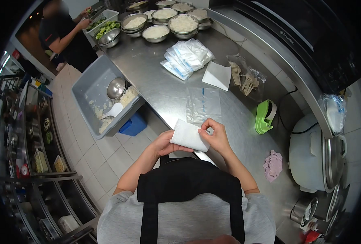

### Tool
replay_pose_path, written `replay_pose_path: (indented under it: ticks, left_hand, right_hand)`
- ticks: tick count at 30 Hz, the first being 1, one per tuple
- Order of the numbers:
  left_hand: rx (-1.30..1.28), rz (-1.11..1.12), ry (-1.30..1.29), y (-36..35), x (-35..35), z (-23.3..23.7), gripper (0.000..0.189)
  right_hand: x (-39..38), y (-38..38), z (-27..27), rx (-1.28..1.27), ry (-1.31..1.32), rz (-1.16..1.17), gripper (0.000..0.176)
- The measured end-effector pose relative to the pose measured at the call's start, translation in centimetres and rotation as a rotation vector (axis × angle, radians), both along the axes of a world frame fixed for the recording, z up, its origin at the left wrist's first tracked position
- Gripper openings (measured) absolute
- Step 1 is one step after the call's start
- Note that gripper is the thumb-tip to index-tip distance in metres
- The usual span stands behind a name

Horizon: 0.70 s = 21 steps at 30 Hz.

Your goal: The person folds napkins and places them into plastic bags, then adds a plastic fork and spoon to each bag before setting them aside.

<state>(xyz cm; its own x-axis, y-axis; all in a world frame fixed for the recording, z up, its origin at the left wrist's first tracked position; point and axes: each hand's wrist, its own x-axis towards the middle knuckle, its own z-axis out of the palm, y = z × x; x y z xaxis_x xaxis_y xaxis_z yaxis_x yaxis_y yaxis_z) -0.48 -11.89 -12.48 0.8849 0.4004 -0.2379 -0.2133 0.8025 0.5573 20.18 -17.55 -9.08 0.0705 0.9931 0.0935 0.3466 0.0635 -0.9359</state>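
A white folded paper napkin, perhaps more than one layer, is held in front of my apron. My left hand supports it from below and at its left side, fingers curled under it. At its right edge, my right hand pinches with thumb and fingertips. A clear plastic bag with blue print lies flat just beyond the napkin. Farther off is a stack of white napkins, beside wooden cutlery in clear plastic. Several wrapped white packets are piled to their left.
A grey tub with rice, a metal bowl and a paddle adjoins the counter's left edge. Rice bowls crowd the far end, near a co-worker. At right are a green tape dispenser, a pink cloth and a large pot.
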Motion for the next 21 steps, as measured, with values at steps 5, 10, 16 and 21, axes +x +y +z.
replay_pose_path:
  ticks: [5, 10, 16, 21]
  left_hand:
    - [-0.188, 0.023, -0.174, 0.6, 0.3, 2.3, 0.048]
    - [0.511, 0.025, 0.388, 1.4, 0.8, 2.2, 0.036]
    - [0.627, 0.182, 0.459, 2.2, 0.3, 2.0, 0.026]
    - [0.595, 0.343, 0.374, 1.7, 1.5, 1.9, 0.025]
  right_hand:
    - [0.4, 0.2, -0.1, 0.065, 0.031, -0.018, 0.013]
    - [1.3, 0.6, 0.7, -0.071, 0.231, 0.031, 0.018]
    - [5.9, 0.1, -1.1, -0.318, 0.424, 0.104, 0.032]
    - [1.7, -0.8, -0.3, -0.166, 0.744, -0.087, 0.028]
